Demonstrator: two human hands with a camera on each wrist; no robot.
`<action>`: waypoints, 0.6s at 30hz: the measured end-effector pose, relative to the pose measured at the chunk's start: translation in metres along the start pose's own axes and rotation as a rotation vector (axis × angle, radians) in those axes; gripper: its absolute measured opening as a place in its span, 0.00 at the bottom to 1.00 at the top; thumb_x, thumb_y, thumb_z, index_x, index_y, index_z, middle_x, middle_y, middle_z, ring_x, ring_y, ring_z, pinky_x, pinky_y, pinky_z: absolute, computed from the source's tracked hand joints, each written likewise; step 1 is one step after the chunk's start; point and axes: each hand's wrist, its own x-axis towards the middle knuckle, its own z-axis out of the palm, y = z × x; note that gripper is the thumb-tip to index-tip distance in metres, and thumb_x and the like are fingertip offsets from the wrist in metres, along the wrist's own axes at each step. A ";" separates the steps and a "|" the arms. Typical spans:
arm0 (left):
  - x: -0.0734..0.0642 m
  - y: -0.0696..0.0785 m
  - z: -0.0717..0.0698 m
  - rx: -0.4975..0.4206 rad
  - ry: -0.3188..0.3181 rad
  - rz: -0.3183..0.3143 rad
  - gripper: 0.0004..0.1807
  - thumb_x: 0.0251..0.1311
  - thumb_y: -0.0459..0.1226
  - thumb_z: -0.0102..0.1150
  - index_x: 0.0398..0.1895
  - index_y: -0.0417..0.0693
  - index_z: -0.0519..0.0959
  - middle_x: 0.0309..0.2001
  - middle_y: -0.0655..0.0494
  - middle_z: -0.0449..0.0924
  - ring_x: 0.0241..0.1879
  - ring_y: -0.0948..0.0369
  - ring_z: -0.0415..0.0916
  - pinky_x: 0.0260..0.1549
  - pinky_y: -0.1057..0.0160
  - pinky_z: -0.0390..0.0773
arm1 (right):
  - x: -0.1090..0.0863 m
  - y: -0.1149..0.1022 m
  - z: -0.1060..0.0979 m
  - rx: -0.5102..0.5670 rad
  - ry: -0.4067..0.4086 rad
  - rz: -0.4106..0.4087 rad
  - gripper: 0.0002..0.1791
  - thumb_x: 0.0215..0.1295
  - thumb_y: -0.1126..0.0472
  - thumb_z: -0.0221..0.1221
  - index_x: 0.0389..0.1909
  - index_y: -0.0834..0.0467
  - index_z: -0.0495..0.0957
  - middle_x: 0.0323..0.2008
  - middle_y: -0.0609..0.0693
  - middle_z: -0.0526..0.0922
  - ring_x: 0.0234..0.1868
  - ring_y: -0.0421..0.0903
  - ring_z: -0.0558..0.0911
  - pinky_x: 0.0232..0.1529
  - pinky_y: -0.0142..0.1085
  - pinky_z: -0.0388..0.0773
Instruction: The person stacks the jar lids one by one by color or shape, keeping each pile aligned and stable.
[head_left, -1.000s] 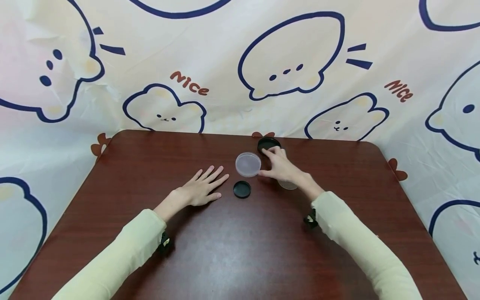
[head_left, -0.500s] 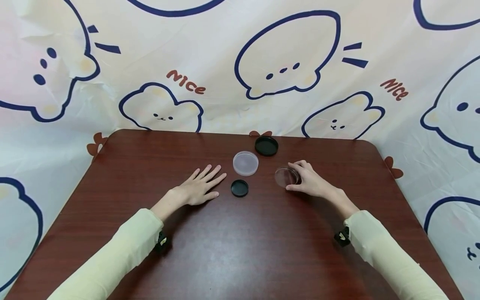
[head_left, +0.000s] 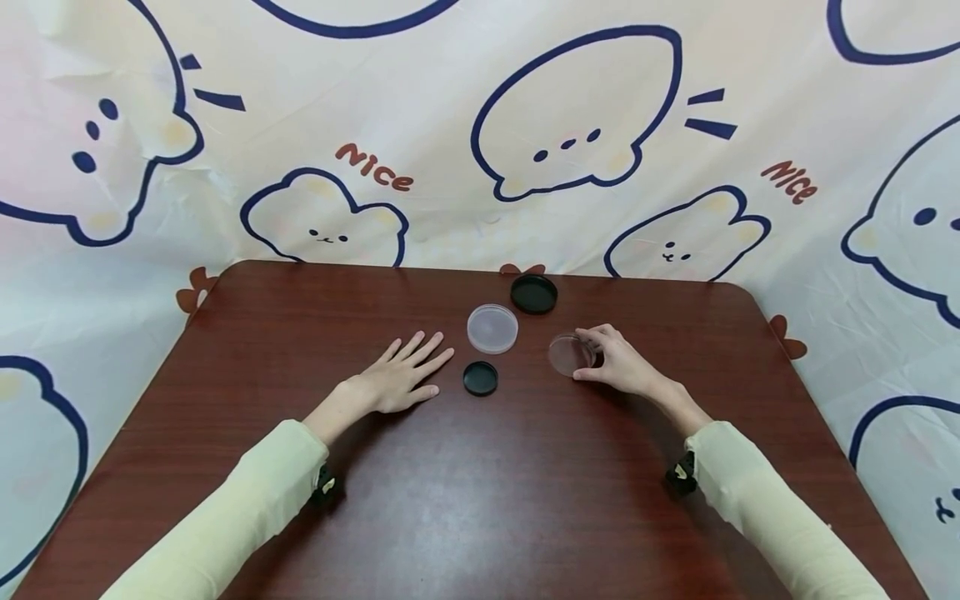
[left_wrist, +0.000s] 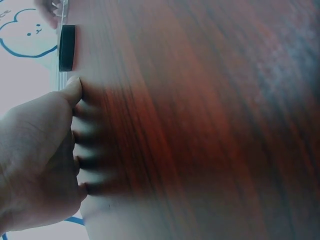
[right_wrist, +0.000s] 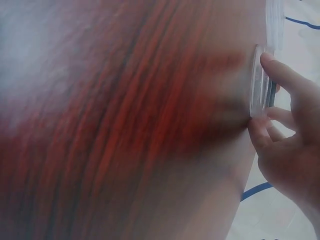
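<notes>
My right hand (head_left: 618,362) holds a clear, shallow round dish (head_left: 566,356), like a petri dish, by its right side. In the right wrist view, thumb and fingers curl round the rim of this clear dish (right_wrist: 257,85). My left hand (head_left: 393,379) lies palm down on the table with its fingers spread. A small black round dish (head_left: 480,378) sits just right of that hand, apart from its fingertips. Between the two hands, farther back, is a frosted white round dish (head_left: 492,328). Behind that one stands a larger black round dish (head_left: 534,293).
All the dishes are on a dark brown wooden table (head_left: 450,500). A pale cloth backdrop (head_left: 442,108) with cartoon drawings hangs behind the table's far edge and along both sides.
My right hand has drawn back from the larger black dish, moved right and nearer, and taken hold of the clear dish. The left hand has stayed in place.
</notes>
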 end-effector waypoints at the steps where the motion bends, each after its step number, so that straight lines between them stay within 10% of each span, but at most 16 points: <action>1: 0.000 0.000 0.000 0.001 0.000 0.000 0.35 0.74 0.51 0.42 0.78 0.53 0.45 0.77 0.46 0.34 0.74 0.45 0.31 0.67 0.40 0.37 | 0.002 -0.001 0.001 0.015 0.001 0.003 0.41 0.55 0.58 0.71 0.66 0.70 0.65 0.55 0.64 0.67 0.52 0.57 0.73 0.50 0.50 0.72; 18: -0.001 0.000 0.003 0.026 0.012 -0.008 0.35 0.74 0.52 0.40 0.78 0.54 0.46 0.77 0.47 0.34 0.74 0.45 0.32 0.67 0.40 0.38 | 0.046 -0.029 0.026 0.031 -0.003 -0.007 0.39 0.56 0.62 0.69 0.66 0.72 0.64 0.53 0.66 0.68 0.50 0.58 0.75 0.53 0.49 0.73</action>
